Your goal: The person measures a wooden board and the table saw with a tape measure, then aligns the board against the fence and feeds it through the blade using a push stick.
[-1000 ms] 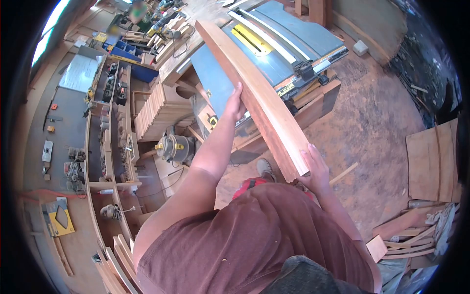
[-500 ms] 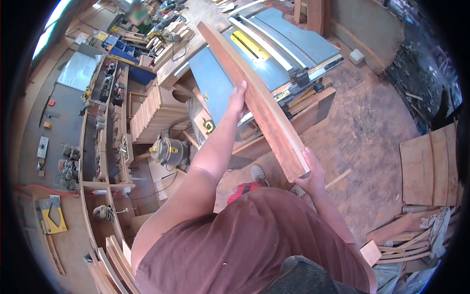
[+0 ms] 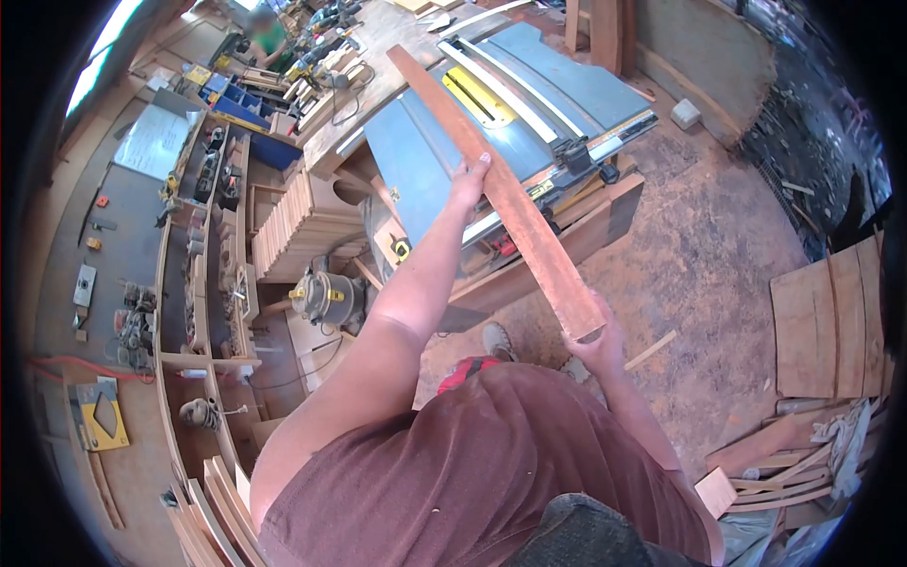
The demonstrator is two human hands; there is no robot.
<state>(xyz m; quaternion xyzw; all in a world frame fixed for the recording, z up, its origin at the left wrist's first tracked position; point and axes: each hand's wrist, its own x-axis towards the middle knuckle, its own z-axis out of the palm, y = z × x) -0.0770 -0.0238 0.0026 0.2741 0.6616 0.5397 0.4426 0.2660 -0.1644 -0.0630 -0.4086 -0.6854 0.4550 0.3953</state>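
A long reddish-brown wooden board (image 3: 518,210) runs diagonally in front of me, its far end over the table saw (image 3: 406,142). My left hand (image 3: 469,180) grips the board near its middle from the left edge, thumb on top. At the near end, my right hand (image 3: 602,342) is closed around the corner, with some fingers hidden beneath. One broad face of the board is turned up toward me. Beyond it lie the saw's yellow blade insert (image 3: 477,96) and its pale rip fence (image 3: 510,94).
Left stands a shelf bench with tools and a shop vacuum (image 3: 328,297) near stacked wooden slats (image 3: 283,222). Curved wood offcuts (image 3: 775,482) lie at the lower right, and a large panel (image 3: 827,321) leans at the right. A person (image 3: 267,40) is at the far bench.
The board has rolled in my hands, so its narrow edge no longer shows and a broad face points up. Both hands keep hold and have shifted slightly to the right.
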